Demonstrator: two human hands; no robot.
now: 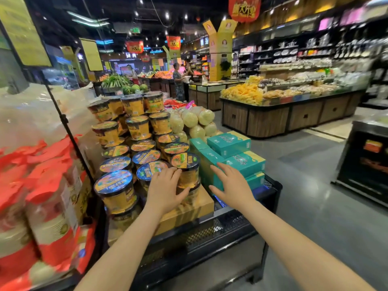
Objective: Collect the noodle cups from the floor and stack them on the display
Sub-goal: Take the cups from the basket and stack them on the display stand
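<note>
Yellow noodle cups with dark rims are stacked in tiers on the display (231, 225), a black mesh-sided stand. The front-right noodle cup (186, 164) sits on top of another cup, which rests on a cardboard box (189, 211). My left hand (165, 190) wraps around this cup, fingers at its lid edge and thumb across its front. Just right of the cup, my right hand (233, 185) hovers with fingers spread, holding nothing, in front of the teal boxes (228, 143). A large cup (115, 190) stands at the front left of the stack.
Red-and-white bagged goods (48, 206) crowd the left behind a black stand pole (69, 131). Round pale packs (195, 120) lie behind the teal boxes. Grey floor (315, 196) runs right, towards a wooden food counter (294, 114) and a black cabinet (367, 164). People stand far back.
</note>
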